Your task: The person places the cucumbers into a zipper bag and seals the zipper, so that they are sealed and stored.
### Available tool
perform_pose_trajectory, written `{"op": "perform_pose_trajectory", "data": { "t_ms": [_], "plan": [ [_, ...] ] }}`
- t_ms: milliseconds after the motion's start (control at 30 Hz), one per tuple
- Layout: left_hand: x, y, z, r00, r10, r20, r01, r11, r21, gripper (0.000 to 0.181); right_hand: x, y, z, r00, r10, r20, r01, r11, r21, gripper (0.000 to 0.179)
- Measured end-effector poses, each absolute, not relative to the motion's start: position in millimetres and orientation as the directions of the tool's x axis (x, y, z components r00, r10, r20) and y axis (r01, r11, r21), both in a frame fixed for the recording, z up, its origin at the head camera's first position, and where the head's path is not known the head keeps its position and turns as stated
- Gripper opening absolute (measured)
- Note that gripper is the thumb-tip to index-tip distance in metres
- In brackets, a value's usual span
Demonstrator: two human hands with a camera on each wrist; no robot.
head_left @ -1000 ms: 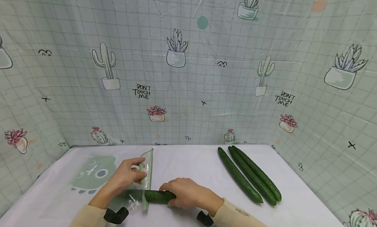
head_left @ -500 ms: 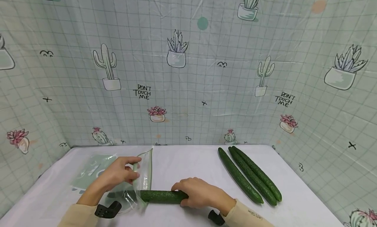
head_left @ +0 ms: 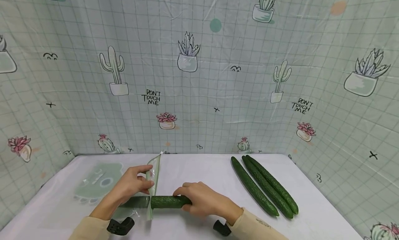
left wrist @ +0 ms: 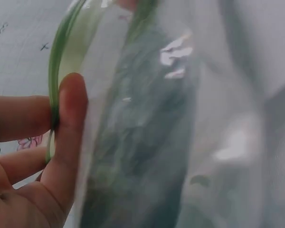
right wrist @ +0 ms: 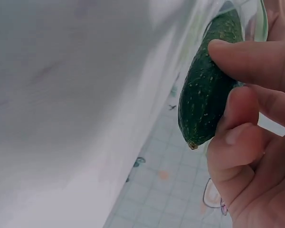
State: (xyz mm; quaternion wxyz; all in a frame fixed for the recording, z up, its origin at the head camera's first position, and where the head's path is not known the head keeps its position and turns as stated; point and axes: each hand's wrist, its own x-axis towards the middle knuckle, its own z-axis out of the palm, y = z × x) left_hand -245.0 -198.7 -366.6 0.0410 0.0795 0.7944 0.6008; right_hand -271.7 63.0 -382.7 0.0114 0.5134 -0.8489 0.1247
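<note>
A dark green cucumber (head_left: 166, 202) lies level, its left part inside a clear plastic zip bag (head_left: 153, 189) with a green-edged mouth. My right hand (head_left: 199, 200) grips the cucumber's free right end; in the right wrist view, thumb and fingers pinch the cucumber (right wrist: 206, 95) near its tip. With thumb and fingers, my left hand (head_left: 134, 183) pinches the bag's mouth edge and holds it up. The left wrist view shows the fingers on the bag's green strip (left wrist: 53, 80), with the cucumber seen blurred through the film.
Several more cucumbers (head_left: 265, 186) lie side by side at the right of the white table (head_left: 205, 170). The bag's body, printed with a green cartoon face (head_left: 99, 181), spreads flat on the left. A patterned curtain (head_left: 199, 94) surrounds the table's back and sides.
The right hand first moved right with the cucumber, baring more of it, then came back left. The left hand also shifted left and back, keeping the bag's edge.
</note>
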Motion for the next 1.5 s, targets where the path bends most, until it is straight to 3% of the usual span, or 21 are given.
{"op": "perform_pose_trajectory", "data": {
  "t_ms": [400, 900, 1500],
  "plan": [
    [-245, -189, -367, -0.989, 0.138, 0.054, 0.073, 0.143, 0.987, 0.066, -281, 27, -375, -0.460, -0.867, 0.192, -0.876, 0.408, -0.258, 0.034],
    [-246, -184, -371, -0.994, 0.090, 0.066, 0.077, 0.117, 0.990, 0.063, -290, 7, -386, -0.548, -0.819, 0.170, -0.754, 0.395, -0.525, 0.031],
    [-239, -223, -343, -0.982, 0.174, 0.069, 0.113, 0.258, 0.960, 0.066, -293, 19, -393, -0.559, -0.826, 0.074, -0.756, 0.470, -0.456, 0.027]
  ]
}}
